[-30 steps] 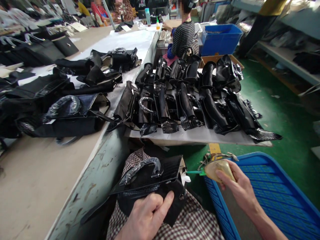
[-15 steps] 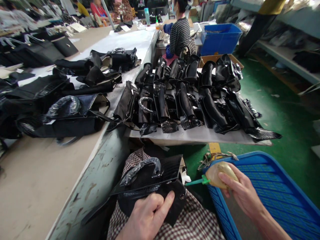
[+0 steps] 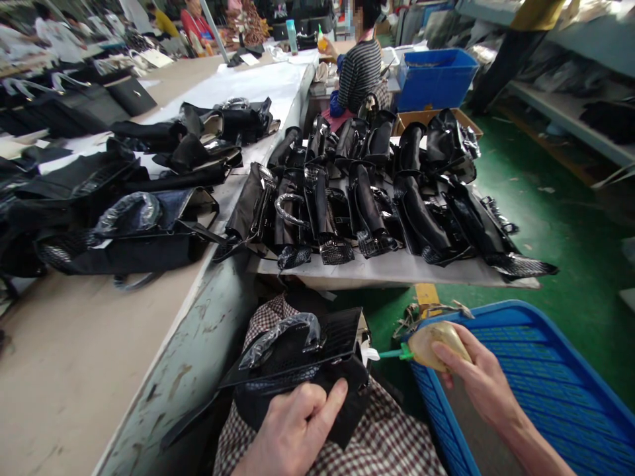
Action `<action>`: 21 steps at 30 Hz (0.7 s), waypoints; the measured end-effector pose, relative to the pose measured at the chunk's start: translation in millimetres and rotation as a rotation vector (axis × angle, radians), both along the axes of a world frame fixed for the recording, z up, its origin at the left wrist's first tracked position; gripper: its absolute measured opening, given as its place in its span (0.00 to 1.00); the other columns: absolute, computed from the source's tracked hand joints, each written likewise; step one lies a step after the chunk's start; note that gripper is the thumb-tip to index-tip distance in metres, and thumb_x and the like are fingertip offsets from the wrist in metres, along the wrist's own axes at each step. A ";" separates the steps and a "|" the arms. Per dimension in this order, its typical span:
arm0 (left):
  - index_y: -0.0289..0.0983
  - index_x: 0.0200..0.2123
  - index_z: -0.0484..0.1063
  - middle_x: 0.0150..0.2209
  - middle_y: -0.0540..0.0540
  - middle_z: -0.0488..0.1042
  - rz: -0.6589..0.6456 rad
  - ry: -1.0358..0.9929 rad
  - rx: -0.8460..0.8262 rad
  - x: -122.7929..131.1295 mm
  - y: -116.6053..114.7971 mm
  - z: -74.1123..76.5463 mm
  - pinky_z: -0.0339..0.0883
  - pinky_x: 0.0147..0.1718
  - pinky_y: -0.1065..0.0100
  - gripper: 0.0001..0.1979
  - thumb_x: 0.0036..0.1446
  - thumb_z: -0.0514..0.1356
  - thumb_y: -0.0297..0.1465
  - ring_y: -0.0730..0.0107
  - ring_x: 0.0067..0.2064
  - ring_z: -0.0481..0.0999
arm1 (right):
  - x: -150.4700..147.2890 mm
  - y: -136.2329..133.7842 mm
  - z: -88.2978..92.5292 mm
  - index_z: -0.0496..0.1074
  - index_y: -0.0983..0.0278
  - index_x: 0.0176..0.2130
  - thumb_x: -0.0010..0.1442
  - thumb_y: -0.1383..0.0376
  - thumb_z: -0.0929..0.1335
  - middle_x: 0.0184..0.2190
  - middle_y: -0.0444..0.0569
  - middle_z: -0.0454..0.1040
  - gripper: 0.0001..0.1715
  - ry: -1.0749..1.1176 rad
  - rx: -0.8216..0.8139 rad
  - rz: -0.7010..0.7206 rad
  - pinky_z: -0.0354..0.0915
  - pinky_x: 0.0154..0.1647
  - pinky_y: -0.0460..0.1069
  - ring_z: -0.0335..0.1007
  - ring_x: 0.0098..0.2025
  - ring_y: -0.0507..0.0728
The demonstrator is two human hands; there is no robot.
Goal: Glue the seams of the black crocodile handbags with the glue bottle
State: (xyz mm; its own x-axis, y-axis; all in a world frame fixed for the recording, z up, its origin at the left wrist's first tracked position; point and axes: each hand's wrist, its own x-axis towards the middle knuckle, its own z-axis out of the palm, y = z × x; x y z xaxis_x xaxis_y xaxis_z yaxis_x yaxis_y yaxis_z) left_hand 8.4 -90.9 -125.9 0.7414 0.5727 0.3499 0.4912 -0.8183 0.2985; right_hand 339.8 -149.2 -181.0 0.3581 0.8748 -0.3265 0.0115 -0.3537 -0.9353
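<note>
A black handbag (image 3: 317, 344) with a plastic-wrapped handle lies across my lap on a checkered cloth (image 3: 391, 423). My left hand (image 3: 302, 423) presses on the bag's near side, index finger stretched along the black material and the other fingers curled on it. In my right hand (image 3: 466, 360) is a yellowish squeeze bottle (image 3: 436, 345) with a green nozzle (image 3: 397, 354). The nozzle's tip is close to a white tab (image 3: 368, 353) at the bag's right end; whether they touch is hard to tell.
A blue basket (image 3: 520, 330) stands at the right. Ahead, a white table (image 3: 397, 271) bears several black bags. More bags lie on the long table (image 3: 124, 330) at the left. A person in a striped top (image 3: 362, 69) sits beyond, near a blue bin (image 3: 436, 82).
My right hand has tilted the bottle slightly, and the nozzle tip has moved a little right and up, to beside the white tab. My left hand has stayed in place. The seated person has shifted.
</note>
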 end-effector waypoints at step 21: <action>0.35 0.46 0.68 0.38 0.44 0.73 0.375 -0.270 0.012 -9.0 34.3 -8.1 0.72 0.33 0.74 0.14 0.58 0.51 0.19 0.69 0.36 0.78 | -7.2 -20.3 13.1 0.57 0.62 0.54 0.55 0.82 0.70 0.36 0.46 0.68 0.33 1.645 0.413 -0.343 0.67 0.12 0.41 0.70 0.18 0.50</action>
State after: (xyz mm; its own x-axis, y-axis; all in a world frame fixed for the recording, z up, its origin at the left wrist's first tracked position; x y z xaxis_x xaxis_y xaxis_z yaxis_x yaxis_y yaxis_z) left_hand -0.6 -56.5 -134.0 0.3652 0.7786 0.5104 0.6598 -0.6033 0.4481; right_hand 332.6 -169.4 -167.8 0.0793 0.9494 -0.3037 -0.9899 0.1109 0.0884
